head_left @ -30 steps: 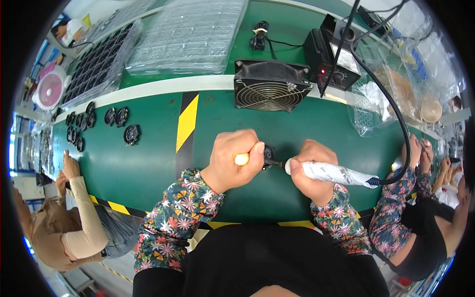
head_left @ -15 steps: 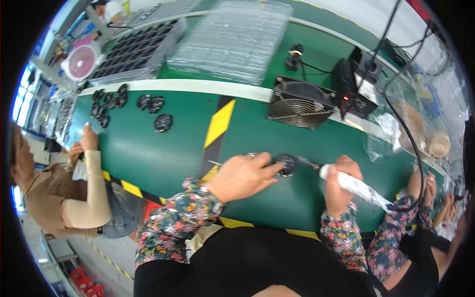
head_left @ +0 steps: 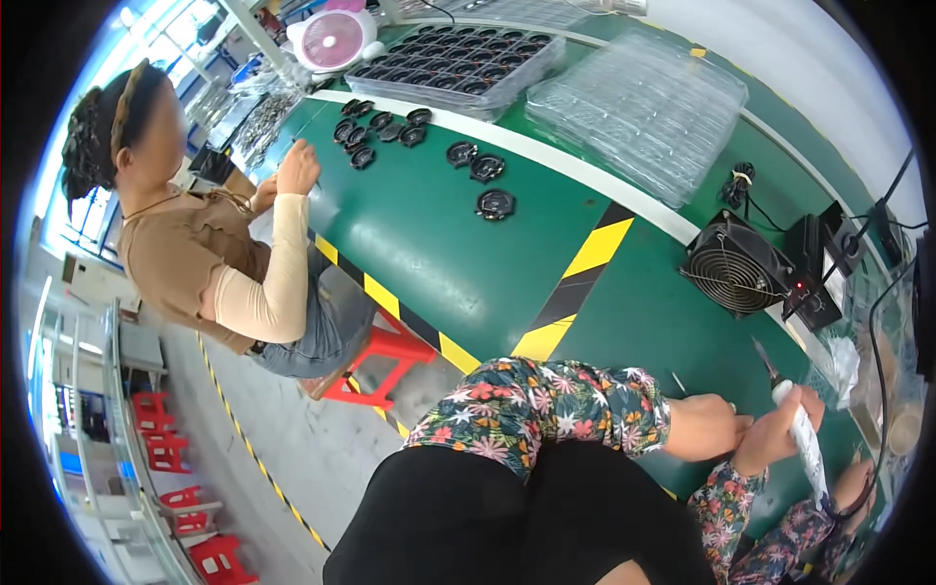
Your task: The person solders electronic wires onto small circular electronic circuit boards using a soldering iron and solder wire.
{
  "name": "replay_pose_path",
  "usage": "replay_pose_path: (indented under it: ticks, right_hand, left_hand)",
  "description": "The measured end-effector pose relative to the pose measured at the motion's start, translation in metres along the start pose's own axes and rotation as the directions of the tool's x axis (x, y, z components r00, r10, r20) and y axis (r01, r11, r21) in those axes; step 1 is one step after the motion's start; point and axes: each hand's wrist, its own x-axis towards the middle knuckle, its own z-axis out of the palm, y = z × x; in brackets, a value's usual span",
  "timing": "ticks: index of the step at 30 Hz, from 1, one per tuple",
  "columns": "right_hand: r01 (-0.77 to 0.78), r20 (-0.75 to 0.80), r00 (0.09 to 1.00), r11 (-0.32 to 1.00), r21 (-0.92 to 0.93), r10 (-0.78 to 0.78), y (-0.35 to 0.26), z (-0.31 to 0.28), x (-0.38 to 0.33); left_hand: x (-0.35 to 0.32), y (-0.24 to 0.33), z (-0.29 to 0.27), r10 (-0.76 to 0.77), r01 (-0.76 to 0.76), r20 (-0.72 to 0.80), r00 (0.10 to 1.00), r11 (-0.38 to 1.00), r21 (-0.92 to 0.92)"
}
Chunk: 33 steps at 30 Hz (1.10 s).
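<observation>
My right hand (head_left: 773, 435) grips a soldering iron (head_left: 807, 450) with a white wrapped handle. Its metal tip points up over the green bench, away from me. Close beside it, my left hand (head_left: 706, 426) is closed, its fingertips near or against the right hand; I cannot tell if they touch. A thin pointed metal piece (head_left: 678, 382) pokes out by the left hand, and whatever its fingers hold is hidden. Farther left on the bench lie several round black parts, one of them alone (head_left: 495, 204).
A black fan (head_left: 738, 268) and a black box with a red light (head_left: 813, 283) stand at the back right. Clear plastic trays (head_left: 639, 112) and a filled tray (head_left: 458, 63) sit behind a white ledge. A co-worker (head_left: 195, 234) sits left; another person's arm (head_left: 790, 541) is at right.
The view has swung left, so my hands appear lower right. My hands are now close together; the iron's tip has turned from the round black part to point upward. That part is no longer visible.
</observation>
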Motion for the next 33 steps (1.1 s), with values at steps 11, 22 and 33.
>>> replay_pose_path:
  ticks: [11, 22, 33]
  right_hand:
    - [-0.001, 0.172, 0.985, 1.000, 0.027, -0.004, -0.003, 0.011, -0.009]
    - [-0.020, 0.240, 0.971, 0.998, 0.065, 0.004, -0.008, 0.018, -0.011]
    - [-0.083, 0.270, 0.962, 0.989, 0.126, 0.046, -0.006, 0.011, -0.014]
  left_hand:
    - [-0.144, -0.037, -0.096, -0.467, 0.565, -0.363, 0.806, 0.791, 0.237]
    - [-0.216, -0.076, -0.155, -0.703, 0.942, -0.627, 0.335, 0.234, 0.240]
    - [-0.175, -0.071, -0.131, -0.678, 0.838, -0.506, 0.534, 0.341, 0.427]
